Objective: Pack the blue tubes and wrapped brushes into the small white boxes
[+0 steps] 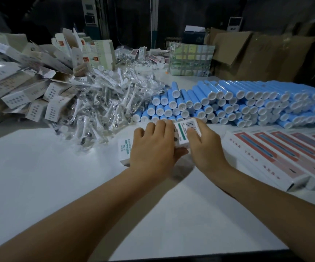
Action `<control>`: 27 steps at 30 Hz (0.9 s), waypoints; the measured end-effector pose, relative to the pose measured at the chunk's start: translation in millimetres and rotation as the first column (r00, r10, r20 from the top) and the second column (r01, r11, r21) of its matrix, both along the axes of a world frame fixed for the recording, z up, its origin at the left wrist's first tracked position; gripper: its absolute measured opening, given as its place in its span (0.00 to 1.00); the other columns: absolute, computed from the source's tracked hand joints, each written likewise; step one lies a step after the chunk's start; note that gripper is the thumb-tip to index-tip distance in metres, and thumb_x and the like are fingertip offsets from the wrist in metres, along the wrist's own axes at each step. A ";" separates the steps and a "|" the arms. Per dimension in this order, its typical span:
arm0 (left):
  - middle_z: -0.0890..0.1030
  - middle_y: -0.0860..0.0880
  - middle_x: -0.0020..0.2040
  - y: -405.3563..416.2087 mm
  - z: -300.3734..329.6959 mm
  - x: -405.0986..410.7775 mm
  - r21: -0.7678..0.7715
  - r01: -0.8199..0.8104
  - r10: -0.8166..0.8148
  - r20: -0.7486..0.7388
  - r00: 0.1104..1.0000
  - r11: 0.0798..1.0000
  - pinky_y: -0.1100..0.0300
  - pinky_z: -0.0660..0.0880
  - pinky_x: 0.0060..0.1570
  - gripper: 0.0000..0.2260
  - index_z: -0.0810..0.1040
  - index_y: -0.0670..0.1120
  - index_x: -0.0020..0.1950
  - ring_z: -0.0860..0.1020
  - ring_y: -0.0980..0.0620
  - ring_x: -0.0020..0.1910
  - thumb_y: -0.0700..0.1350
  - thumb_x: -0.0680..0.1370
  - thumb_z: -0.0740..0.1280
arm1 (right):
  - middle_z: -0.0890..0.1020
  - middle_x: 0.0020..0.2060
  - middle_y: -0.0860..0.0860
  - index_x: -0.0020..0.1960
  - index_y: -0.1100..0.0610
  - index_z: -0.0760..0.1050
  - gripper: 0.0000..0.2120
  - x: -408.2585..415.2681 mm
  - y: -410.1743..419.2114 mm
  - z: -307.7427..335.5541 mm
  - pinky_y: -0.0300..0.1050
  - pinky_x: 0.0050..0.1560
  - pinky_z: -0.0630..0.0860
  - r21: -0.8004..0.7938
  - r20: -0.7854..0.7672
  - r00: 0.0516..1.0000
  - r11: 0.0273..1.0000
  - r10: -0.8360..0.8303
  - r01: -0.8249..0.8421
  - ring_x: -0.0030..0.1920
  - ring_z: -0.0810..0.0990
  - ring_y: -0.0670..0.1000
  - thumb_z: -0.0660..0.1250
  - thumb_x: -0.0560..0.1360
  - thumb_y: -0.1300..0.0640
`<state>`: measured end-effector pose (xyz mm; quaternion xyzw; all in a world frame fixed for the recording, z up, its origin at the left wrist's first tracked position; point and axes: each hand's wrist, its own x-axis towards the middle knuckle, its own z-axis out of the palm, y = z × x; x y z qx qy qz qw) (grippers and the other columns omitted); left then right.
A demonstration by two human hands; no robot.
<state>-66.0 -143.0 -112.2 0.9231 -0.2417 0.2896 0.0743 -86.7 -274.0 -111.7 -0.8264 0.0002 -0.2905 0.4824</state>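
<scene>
Both hands are gripping one small white box [181, 135] on the white table [58, 186].

The left hand [152, 146] and right hand [204, 142] are lying together, fingers curling over the box. Blue tubes [228, 104] are lying stacked just beyond the fingers, wrapped brushes [103, 103] beyond the left hand, packed boxes [277, 157] beside the right. Brown cartons [257, 53] are standing in the dark room behind.

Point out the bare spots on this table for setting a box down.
Bare table lies near-left, below the wrapped brushes and left of the left hand. More lies between the forearms. Crowded: blue tubes behind, packed boxes right.
</scene>
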 end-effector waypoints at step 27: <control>0.78 0.42 0.55 16.8 2.1 6.2 -0.106 0.094 -0.088 0.057 0.994 0.990 0.46 0.70 0.52 0.31 0.74 0.38 0.63 0.76 0.40 0.53 0.60 0.70 0.68 | 0.83 0.52 0.57 0.68 0.62 0.70 0.17 -9.9 -1.3 20.7 0.47 0.49 0.82 0.761 -0.004 0.927 0.602 0.376 -0.242 0.51 0.83 0.52 0.54 0.80 0.65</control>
